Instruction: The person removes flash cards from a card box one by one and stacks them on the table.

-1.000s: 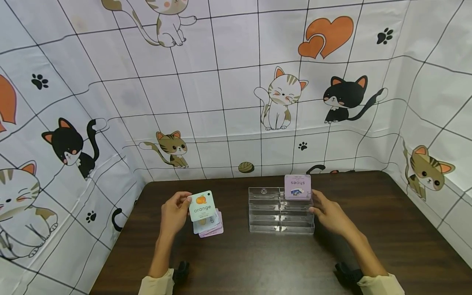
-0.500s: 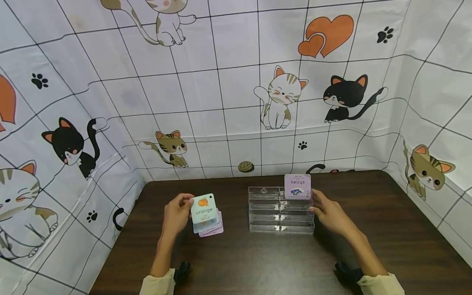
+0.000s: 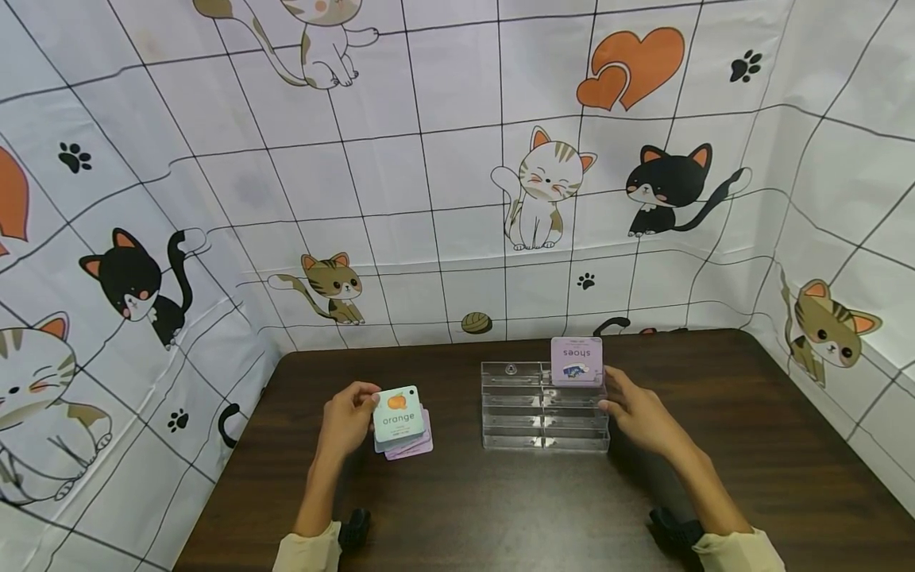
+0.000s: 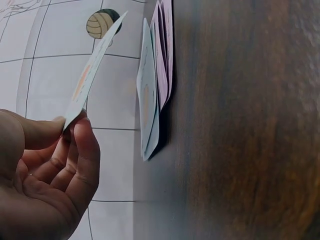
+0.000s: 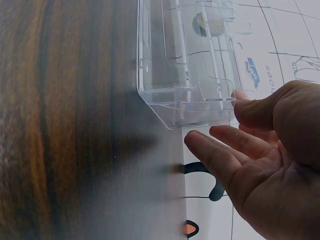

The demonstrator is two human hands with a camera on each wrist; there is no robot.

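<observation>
Between thumb and fingers, my left hand [image 3: 346, 423] pinches a pale green flashcard [image 3: 397, 427] printed "orange" by its edge. In the left wrist view, that flashcard [image 4: 91, 75] stands tilted above the table, apart from a loose pile of pale blue and pink flashcards [image 4: 148, 100]. My right hand [image 3: 643, 409] is at the right side of a clear plastic tiered card rack [image 3: 512, 403], its fingertips touching the end wall with the fingers loosely extended. A lilac "shoes" flashcard [image 3: 577, 349] stands upside down in the top right slot of the rack.
Dark wooden table [image 3: 457, 508] lies under everything. Behind it and on both sides hangs a white gridded sheet [image 3: 429, 183] with cartoon cats. Each wrist wears a black strap with a camera, below yellowish sleeves [image 3: 739, 550].
My left hand has moved slightly right and toward me, carrying the orange flashcard, which now covers more of the pile. The right hand and the rack stay in place.
</observation>
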